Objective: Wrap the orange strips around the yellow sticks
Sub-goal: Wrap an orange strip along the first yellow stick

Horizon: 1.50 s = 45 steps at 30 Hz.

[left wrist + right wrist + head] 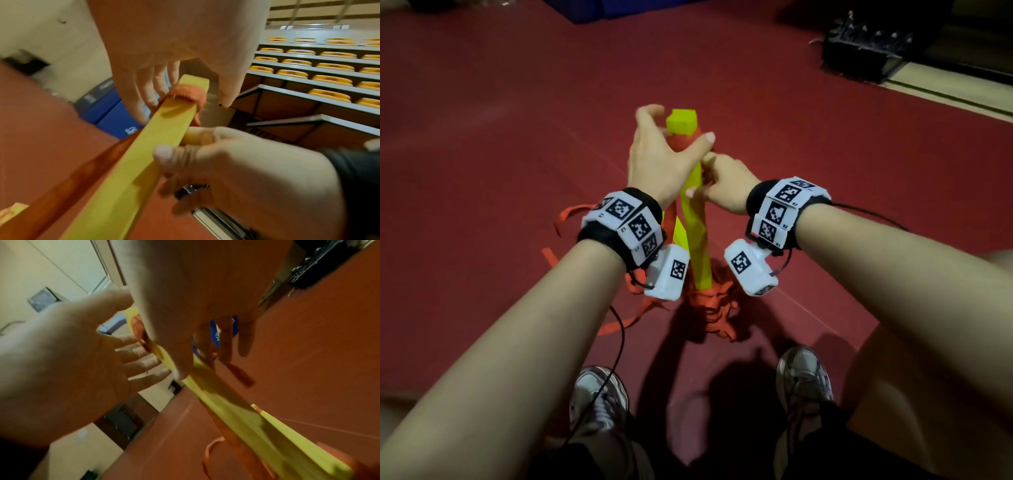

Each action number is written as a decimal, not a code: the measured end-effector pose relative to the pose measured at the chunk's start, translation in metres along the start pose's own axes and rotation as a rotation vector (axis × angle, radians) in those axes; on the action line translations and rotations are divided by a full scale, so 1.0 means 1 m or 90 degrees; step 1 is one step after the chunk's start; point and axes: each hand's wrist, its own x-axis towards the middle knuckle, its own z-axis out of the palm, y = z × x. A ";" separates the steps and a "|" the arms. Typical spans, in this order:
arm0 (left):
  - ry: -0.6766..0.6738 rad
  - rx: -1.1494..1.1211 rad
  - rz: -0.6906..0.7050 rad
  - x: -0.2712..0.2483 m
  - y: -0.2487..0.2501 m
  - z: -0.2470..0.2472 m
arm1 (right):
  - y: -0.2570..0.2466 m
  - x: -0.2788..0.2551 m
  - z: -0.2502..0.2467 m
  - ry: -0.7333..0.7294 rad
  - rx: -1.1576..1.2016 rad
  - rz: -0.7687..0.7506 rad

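Head view: the left hand (pixel 659 154) has fingers spread apart, arched over the orange strip (pixel 681 141) wound near the top of the yellow stick (pixel 693 192). Just below, the right hand (pixel 726 181) curls thumb and fingers round the stick. The stick stands nearly upright, tip tilted away, foot among loose strips (pixel 717 308) on the red floor (pixel 517 120).
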 end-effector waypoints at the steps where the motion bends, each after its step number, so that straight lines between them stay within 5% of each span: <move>1: -0.005 0.012 -0.025 0.000 -0.004 0.000 | 0.002 -0.005 0.003 -0.021 -0.009 -0.004; 7: -0.149 0.103 -0.084 -0.013 -0.036 0.006 | 0.014 -0.018 0.023 0.012 0.101 0.017; 14: -0.012 0.209 0.053 -0.020 -0.009 -0.006 | 0.054 -0.048 0.087 -0.167 -0.041 0.146; 18: 0.092 0.193 0.074 0.002 0.015 -0.034 | 0.074 -0.066 0.110 -0.139 -0.102 0.159; 23: 0.202 0.071 0.079 0.021 0.027 -0.057 | 0.071 -0.059 0.094 -0.034 -0.082 0.143; 26: 0.243 -0.216 -0.001 0.018 0.015 -0.050 | 0.074 -0.055 0.090 0.059 -0.042 0.238; 30: 0.254 -0.554 -0.193 0.010 -0.001 -0.041 | 0.081 -0.058 0.099 0.014 0.097 0.431; 38: 0.249 -0.620 -0.299 0.005 -0.024 -0.036 | 0.079 -0.061 0.116 -0.067 -0.081 0.333; 45: 0.238 -0.645 -0.318 -0.001 -0.037 -0.025 | 0.078 -0.064 0.118 -0.035 0.011 0.383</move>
